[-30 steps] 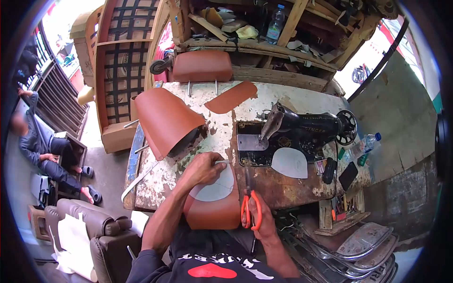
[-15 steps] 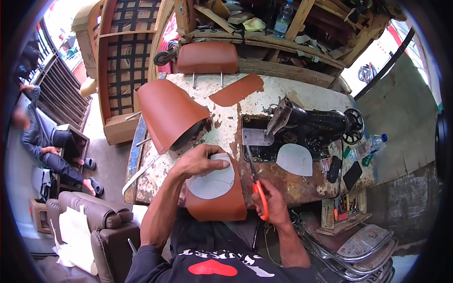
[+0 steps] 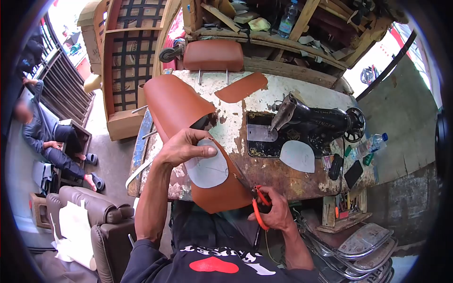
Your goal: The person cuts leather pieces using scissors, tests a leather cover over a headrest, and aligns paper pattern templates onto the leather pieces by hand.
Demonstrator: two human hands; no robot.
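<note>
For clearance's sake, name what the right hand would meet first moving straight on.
Probably the brown sheet: the scissors in the right hand point at its edge, though depth there is unclear.

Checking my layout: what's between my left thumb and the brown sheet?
The head view shows a white template between your left thumb and the brown sheet.

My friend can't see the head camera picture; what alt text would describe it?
A person's left hand holds a reddish-brown, leather-like sheet with a rounded, flat white piece on it, while the right hand holds orange-handled metal scissors at the sheet's edge. Nearby, a black metal sewing machine stands on a worn, paint-chipped table.
</note>
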